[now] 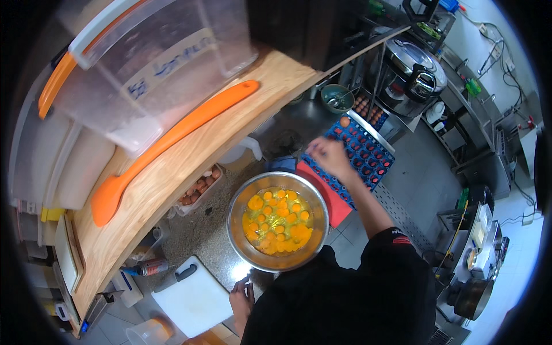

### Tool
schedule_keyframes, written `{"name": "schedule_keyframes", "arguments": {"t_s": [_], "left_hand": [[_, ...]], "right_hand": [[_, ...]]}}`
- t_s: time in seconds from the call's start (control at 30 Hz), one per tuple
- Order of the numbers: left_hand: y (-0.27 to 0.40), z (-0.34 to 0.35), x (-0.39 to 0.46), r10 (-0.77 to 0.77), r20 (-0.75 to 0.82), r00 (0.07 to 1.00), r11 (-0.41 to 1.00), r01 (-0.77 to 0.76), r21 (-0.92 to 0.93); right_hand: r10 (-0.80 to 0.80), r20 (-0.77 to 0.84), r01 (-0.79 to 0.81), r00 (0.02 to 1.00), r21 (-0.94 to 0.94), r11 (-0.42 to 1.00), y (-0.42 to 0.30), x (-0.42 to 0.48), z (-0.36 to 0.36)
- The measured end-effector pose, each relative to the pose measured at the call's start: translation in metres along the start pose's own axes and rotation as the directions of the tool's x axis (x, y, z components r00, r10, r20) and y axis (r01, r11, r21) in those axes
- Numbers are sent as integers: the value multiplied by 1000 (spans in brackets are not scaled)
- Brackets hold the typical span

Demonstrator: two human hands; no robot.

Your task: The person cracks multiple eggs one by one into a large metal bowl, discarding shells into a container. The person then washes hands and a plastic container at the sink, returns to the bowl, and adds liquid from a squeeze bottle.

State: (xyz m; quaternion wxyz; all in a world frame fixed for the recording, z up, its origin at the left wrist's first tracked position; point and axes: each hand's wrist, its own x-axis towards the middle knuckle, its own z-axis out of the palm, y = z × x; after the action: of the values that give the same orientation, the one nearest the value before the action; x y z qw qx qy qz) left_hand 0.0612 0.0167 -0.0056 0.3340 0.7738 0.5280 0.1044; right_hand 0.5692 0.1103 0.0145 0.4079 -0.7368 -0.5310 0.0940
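A wide steel bowl (234,215) stands on the speckled countertop, holding many cracked eggs (280,220); most yolks are whole, some have run together. My right hand (331,157) is blurred above a blue plastic egg tray (364,148), its fingers curled; whether anything is in them cannot be made out. One brown egg (345,121) sits at the tray's far corner, and the cups around it show red through their holes. Under the tray lies a red board (332,202). My left hand (242,297) rests at the counter's near edge beside the bowl, fingers slightly apart, with nothing visible in it.
Eggshells fill a plastic tub (199,189) left of the bowl, near a white jug (241,155). A white cutting board (194,297) bears a black-handled knife (186,272). Overhead, a wooden shelf (207,142) carries an orange spatula (172,138) and plastic bins (151,73).
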Motion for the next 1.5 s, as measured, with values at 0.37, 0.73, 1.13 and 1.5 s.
{"name": "schedule_keyframes", "arguments": {"t_s": [0.37, 0.73, 1.13, 1.5], "left_hand": [[33, -1, 7, 75, 3, 997, 992, -75, 105], [39, -2, 9, 237, 112, 965, 961, -250, 118], [14, -9, 1, 330, 335, 882, 920, -380, 94], [-7, -20, -28, 287, 501, 817, 899, -410, 153]], "right_hand": [[314, 23, -175, 949, -791, 586, 202, 79, -41], [304, -534, -28, 789, 463, 886, 165, 17, -80], [351, -478, -282, 805, 211, 936, 5, -234, -59], [358, -659, -522, 661, -62, 851, -1, -316, 136]]}}
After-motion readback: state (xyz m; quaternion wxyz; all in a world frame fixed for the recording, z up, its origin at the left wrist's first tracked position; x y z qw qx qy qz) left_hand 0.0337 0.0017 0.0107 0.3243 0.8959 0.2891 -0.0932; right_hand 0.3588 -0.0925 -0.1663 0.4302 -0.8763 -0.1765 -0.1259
